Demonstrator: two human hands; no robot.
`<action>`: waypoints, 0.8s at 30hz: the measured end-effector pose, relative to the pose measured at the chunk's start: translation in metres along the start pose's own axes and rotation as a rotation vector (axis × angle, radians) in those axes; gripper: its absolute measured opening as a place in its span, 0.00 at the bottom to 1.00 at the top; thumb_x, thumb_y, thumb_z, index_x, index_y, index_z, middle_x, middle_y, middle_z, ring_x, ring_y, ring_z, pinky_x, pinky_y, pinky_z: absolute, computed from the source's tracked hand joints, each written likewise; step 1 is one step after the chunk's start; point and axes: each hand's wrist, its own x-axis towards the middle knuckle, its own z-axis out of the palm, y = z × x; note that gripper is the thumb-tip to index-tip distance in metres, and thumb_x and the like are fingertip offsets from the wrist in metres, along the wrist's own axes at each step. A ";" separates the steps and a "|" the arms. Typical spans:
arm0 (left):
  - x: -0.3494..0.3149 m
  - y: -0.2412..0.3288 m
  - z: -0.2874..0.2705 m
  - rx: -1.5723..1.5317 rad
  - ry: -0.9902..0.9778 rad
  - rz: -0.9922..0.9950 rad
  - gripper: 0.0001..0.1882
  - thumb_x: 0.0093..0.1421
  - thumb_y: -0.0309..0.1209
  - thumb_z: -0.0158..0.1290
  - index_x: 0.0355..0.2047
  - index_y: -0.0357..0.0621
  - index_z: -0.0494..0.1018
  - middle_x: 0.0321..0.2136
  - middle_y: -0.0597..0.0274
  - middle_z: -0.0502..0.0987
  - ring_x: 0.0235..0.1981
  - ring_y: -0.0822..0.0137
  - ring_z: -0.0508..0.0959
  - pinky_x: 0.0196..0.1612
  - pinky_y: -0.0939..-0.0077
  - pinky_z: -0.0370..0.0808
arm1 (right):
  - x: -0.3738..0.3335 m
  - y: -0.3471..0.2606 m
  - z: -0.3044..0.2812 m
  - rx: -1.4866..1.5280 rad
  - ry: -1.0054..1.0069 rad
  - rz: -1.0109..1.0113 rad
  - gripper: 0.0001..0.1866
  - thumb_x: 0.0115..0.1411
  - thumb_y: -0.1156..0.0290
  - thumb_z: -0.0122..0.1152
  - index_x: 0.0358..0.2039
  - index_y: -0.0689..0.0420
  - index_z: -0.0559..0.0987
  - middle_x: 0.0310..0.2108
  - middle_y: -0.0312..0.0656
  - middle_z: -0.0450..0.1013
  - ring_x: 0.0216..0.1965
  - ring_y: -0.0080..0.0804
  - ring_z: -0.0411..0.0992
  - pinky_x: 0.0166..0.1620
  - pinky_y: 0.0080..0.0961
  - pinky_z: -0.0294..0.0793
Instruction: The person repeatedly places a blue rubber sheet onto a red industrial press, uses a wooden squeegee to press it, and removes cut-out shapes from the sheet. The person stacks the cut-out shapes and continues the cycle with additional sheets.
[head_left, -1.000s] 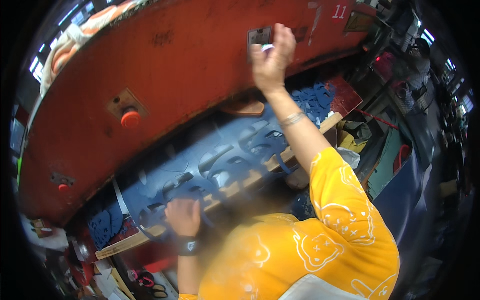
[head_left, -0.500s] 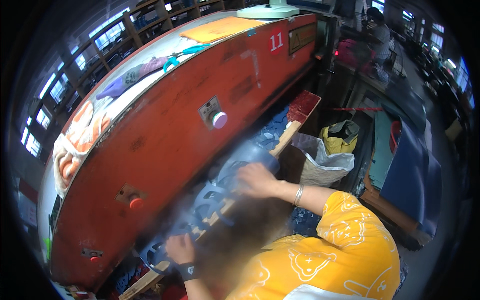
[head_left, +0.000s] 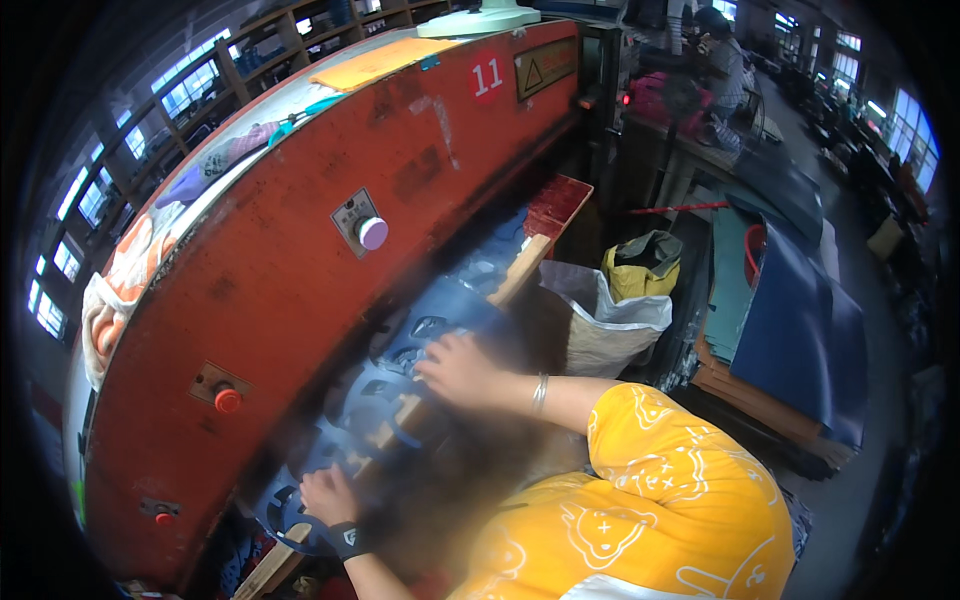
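Note:
A blue sheet (head_left: 375, 402) with cut-out holes stretches along the red press (head_left: 300, 260), partly over a wooden strip (head_left: 520, 268). It is hazy, and its far side runs into the shadow under the press. My right hand (head_left: 465, 370) is at the near edge of the sheet's upper part, fingers bent and closed on it. Lower left, my left hand (head_left: 328, 495) grips the sheet's near end with curled fingers, close to a dark ring-shaped cut-out. The fingertips of both hands are partly hidden.
Red buttons (head_left: 227, 400) and a pale purple knob (head_left: 372, 233) jut from the press front. Offcuts lie beside a red board (head_left: 560, 205). A white sack (head_left: 620, 325), a yellow bag (head_left: 642, 267) and blue sheets (head_left: 795, 330) stand to the right. Farther back sits another person (head_left: 725, 65).
The view has shifted, so the press sits farther left in it. My right hand, blurred before, has come down along the sheet toward my left hand. The left hand stays at the sheet's near end.

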 end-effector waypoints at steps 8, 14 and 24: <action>-0.058 0.015 -0.006 -0.019 0.016 0.067 0.14 0.57 0.38 0.58 0.21 0.42 0.73 0.26 0.58 0.70 0.34 0.54 0.71 0.39 0.60 0.65 | 0.023 0.039 -0.063 0.423 -0.596 0.037 0.21 0.57 0.60 0.60 0.47 0.58 0.78 0.43 0.49 0.77 0.45 0.42 0.75 0.51 0.34 0.73; -0.080 0.050 -0.078 0.022 -0.310 0.168 0.11 0.53 0.37 0.60 0.22 0.42 0.78 0.23 0.56 0.75 0.28 0.54 0.77 0.31 0.60 0.71 | 0.051 0.051 -0.067 0.246 -0.226 0.105 0.39 0.48 0.54 0.68 0.60 0.53 0.66 0.59 0.51 0.62 0.62 0.50 0.57 0.61 0.44 0.57; 0.021 0.129 -0.029 -0.538 -0.493 0.690 0.14 0.54 0.32 0.58 0.41 0.43 0.75 0.42 0.55 0.76 0.46 0.54 0.74 0.49 0.64 0.72 | 0.073 0.006 -0.017 0.073 -0.475 0.015 0.47 0.40 0.54 0.70 0.63 0.47 0.63 0.65 0.55 0.51 0.63 0.61 0.52 0.63 0.51 0.53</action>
